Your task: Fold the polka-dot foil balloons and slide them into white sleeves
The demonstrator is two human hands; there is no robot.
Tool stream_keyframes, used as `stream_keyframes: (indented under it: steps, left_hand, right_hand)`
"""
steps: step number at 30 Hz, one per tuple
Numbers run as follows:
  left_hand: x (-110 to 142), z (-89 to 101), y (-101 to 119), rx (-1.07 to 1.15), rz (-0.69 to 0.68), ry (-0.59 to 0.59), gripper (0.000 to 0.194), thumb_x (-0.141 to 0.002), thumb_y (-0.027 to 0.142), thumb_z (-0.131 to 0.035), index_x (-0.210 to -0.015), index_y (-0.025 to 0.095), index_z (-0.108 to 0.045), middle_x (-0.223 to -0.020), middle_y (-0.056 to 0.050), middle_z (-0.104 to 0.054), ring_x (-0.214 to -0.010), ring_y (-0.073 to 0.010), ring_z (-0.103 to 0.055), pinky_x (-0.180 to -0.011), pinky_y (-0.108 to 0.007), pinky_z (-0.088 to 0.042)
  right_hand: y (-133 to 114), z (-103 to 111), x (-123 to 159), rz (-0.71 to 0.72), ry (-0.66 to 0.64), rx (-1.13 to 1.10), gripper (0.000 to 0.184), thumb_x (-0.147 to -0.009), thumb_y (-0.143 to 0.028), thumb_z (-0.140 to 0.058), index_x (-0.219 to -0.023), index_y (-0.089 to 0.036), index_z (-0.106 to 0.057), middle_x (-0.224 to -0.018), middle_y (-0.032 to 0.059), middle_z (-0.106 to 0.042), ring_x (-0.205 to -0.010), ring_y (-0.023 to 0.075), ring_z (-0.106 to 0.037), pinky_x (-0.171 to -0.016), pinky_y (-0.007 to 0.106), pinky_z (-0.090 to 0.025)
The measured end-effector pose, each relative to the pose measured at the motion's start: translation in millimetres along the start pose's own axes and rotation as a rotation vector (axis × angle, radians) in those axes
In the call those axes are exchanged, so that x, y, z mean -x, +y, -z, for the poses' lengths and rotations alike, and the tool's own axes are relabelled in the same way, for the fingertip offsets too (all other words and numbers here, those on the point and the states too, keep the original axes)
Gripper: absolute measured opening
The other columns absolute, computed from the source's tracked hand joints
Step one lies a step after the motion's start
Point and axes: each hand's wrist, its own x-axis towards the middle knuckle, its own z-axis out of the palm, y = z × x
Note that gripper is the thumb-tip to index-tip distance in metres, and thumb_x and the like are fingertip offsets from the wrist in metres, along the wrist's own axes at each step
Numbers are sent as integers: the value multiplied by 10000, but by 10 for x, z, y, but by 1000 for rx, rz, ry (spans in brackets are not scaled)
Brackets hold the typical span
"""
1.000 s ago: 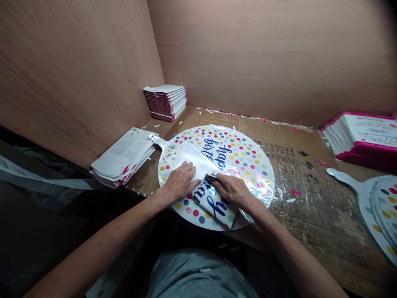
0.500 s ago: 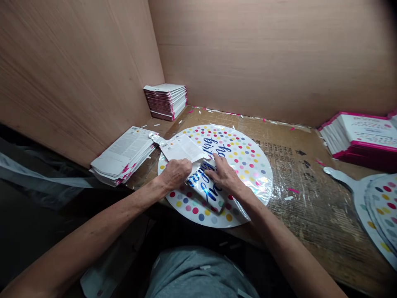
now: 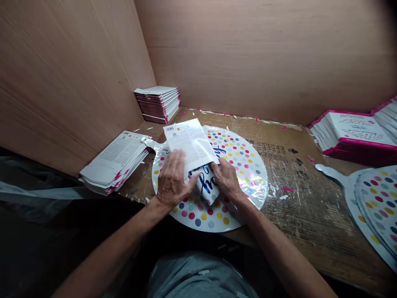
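A flat white paper packet [image 3: 192, 142] with fine print and a barcode lies tilted over a round foil balloon [image 3: 248, 178] with coloured dots. From under the packet's near edge sticks a folded foil balloon [image 3: 208, 188] with blue lettering; whether its far end is inside the packet cannot be seen. My right hand [image 3: 228, 178] pinches the packet's near right corner, next to the folded foil. My left hand [image 3: 173, 180] lies at the packet's left side, fingers stretched and slightly blurred, palm down.
Printed packets [image 3: 114, 159] lie stacked at the left, with a taller stack [image 3: 158, 103] in the back corner. Pink-edged packets [image 3: 356, 130] stand at the right, behind more dotted foil balloons [image 3: 376, 203]. Wooden panels [image 3: 248, 58] wall the cardboard-covered table [image 3: 288, 219].
My left hand has let go of the packet's near edge and opened out. The packet has turned and now lies further over the folded foil, less of which shows.
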Motion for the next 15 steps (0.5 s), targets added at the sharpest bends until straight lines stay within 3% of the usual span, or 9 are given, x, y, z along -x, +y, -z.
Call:
stream_keyframes:
  steps: [2,3,5,7,9,10,13,15]
  left_hand:
    - [78,-140,73,258,281,118,790,-724,488,-747,-1364,142,-438,-1359,-195,-564,-1297,-351,-510,-1062,-498,-438]
    - [97,-217,98,421,403,116,796,-709,491,-757,-1357,156,-438,-1307,-177,-609,-1235,-335,-568,-1017,-479,-479]
    - [96,-358,124,734,598,91,632,-751,458,-725,-1264,165,-502,-1116,-131,-709,-1030,-278,-685,-883,-408,-554]
    - [71,-438,141,895,729,136,504,-762,443,-717,-1139,148,-561,-999,-119,-736,-903,-247,-715,-791,-353,-571]
    - [60,-429,180,924,782,188,472,-744,450,-737,-1069,141,-589,-986,-121,-738,-866,-236,-714,-749,-323,-565]
    - [66,-394,214,937,774,174,475,-738,458,-746,-1061,142,-597,-990,-119,-738,-861,-235,-711,-743,-318,-560]
    - [91,-238,351,1175,634,-7,563,-724,560,-743,-1097,155,-624,-1057,-117,-731,-949,-268,-694,-815,-350,-549]
    - [58,-162,431,1468,579,-112,697,-728,720,-643,-1162,175,-627,-1165,-117,-704,-1100,-318,-645,-916,-405,-523]
  right_hand:
    - [39,33,-11,3,3,-76,295,-964,-417,-399,-846,-203,-564,-735,36,-632,-671,186,-577,-621,287,-411]
    - [50,56,0,20,-4,-99,308,-967,-424,-389,-879,-196,-576,-761,45,-644,-697,198,-597,-639,301,-442]
    - [66,107,96,124,28,-113,360,-961,-462,-410,-1045,-163,-593,-936,100,-679,-869,240,-643,-728,357,-507]
    - [89,146,300,333,101,-78,572,-921,-532,-499,-1315,-118,-494,-1258,193,-604,-1186,307,-570,-902,451,-512]
    - [136,164,562,568,165,32,740,-906,-483,-570,-1491,-106,-317,-1482,236,-420,-1401,340,-373,-1062,525,-420]
    - [166,166,685,662,183,95,712,-936,-390,-546,-1528,-114,-263,-1514,234,-386,-1436,332,-323,-1099,538,-384]
    - [252,178,908,829,250,141,605,-972,-111,-363,-1559,-140,-222,-1454,204,-491,-1430,265,-357,-1113,501,-392]
    - [289,218,929,897,264,79,601,-977,-85,-329,-1564,-143,-214,-1409,186,-547,-1416,248,-383,-1101,479,-424]
